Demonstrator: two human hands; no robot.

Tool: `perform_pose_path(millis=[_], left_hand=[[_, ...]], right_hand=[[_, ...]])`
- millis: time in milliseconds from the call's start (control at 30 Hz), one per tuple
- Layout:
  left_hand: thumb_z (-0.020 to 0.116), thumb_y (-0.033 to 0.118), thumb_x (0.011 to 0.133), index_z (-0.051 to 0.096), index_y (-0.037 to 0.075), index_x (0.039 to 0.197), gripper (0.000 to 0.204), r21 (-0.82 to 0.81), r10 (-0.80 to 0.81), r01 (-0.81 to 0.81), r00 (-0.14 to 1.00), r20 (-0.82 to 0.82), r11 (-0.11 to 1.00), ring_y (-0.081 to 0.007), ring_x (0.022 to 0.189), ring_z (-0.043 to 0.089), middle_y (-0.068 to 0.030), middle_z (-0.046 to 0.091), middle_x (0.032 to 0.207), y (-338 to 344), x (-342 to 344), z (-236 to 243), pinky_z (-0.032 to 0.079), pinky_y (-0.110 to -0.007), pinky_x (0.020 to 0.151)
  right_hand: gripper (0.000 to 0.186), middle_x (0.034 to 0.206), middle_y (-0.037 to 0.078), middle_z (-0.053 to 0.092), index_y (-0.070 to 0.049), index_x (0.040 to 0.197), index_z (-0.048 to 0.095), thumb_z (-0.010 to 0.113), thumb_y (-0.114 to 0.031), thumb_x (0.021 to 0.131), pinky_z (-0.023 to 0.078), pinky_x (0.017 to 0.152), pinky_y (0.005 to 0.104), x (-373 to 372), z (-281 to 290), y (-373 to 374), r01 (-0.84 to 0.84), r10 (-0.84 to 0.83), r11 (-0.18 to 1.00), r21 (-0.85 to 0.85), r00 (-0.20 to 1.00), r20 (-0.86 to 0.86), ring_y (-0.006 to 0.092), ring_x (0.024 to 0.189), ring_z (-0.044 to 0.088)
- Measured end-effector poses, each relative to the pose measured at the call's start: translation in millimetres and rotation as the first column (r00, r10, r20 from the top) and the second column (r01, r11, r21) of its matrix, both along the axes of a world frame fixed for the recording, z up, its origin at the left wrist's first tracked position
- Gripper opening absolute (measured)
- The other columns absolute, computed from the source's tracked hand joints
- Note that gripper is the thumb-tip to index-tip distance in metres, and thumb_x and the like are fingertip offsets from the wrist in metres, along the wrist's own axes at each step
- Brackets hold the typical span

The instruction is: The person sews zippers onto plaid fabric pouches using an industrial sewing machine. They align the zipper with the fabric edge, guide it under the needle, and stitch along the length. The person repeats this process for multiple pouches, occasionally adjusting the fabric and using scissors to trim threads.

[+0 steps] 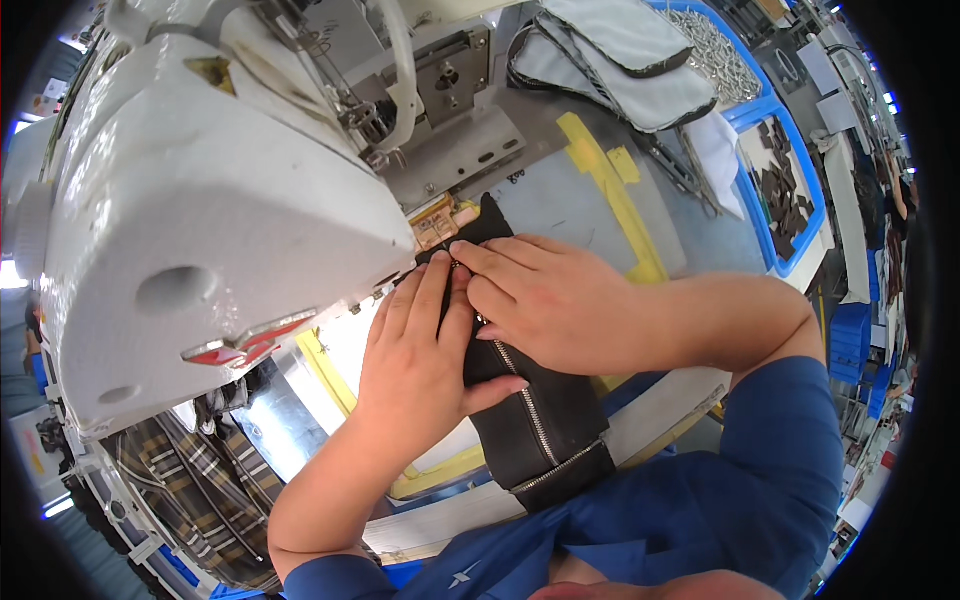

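Observation:
A black fabric piece (575,405) with a silver metal zipper (540,428) down its length lies in front of the sewing machine (230,220), its far end beside the stitching area. My left hand (415,350) rests on the piece's left side, fingers stretched forward and thumb spread across the zipper. From the right, my right hand (550,300) holds the cloth with bent fingers close together, its fingertips meeting those of my left hand at the zipper's far part. The zipper under the fingers is mostly hidden. A second zipper (565,468) crosses the near end.
Yellow tape (615,200) marks the work plate. Farther right are scissors (680,175), white padded panels with dark edges (610,60), and blue trays holding metal parts (710,50) and dark brown pieces (785,190). Plaid fabric (195,490) hangs at the lower left.

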State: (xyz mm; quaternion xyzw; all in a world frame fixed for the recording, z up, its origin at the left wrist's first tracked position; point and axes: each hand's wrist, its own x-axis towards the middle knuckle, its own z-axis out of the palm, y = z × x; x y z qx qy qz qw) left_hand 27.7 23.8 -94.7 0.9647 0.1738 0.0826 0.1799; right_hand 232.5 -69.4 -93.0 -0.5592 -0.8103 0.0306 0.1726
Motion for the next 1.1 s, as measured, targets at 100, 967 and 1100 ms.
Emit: perform_pose_path(millis=[100, 967, 1100], left_hand=[[0.091, 0.06, 0.068, 0.057, -0.007, 0.147, 0.109, 0.019, 0.0, 0.0, 1.0, -0.007, 1.0, -0.0454, 0.139, 0.054, -0.0278, 0.053, 0.154, -1.2, -0.2, 0.0, 0.044, -0.053, 0.118], [0.094, 0.056, 0.067, 0.048, -0.008, 0.153, 0.117, 0.057, 0.003, 0.0, 0.998, -0.055, 0.998, -0.0503, 0.145, 0.045, -0.0273, 0.046, 0.163, -6.6, -1.0, -2.7, 0.036, -0.058, 0.122], [0.096, 0.051, 0.066, 0.046, -0.007, 0.154, 0.117, 0.033, -0.014, 0.016, 0.998, -0.054, 0.999, -0.0504, 0.146, 0.044, -0.0274, 0.044, 0.164, -5.7, 1.1, -2.7, 0.035, -0.057, 0.123]], right_hand=[[0.041, 0.138, 0.024, 0.066, 0.005, 0.121, 0.065, 0.07, -0.024, 0.093, 0.052, 0.107, 0.0411, 0.6, -0.2, -0.3, -0.003, 0.003, 1.0, -0.007, 1.0, 0.008, 0.0317, 0.122, 0.066], [0.019, 0.099, 0.013, 0.075, -0.007, 0.095, 0.077, 0.07, -0.024, 0.098, 0.059, 0.086, 0.045, 144.8, 75.6, -78.2, 0.753, -0.721, 0.658, -0.004, 0.629, -0.292, 0.0329, 0.096, 0.073], [0.017, 0.107, 0.015, 0.079, -0.003, 0.104, 0.078, 0.075, -0.013, 0.09, 0.059, 0.088, 0.0411, 266.5, 50.0, -145.4, 0.914, -0.934, 0.355, -0.199, 0.356, -0.034, 0.0314, 0.096, 0.076]])
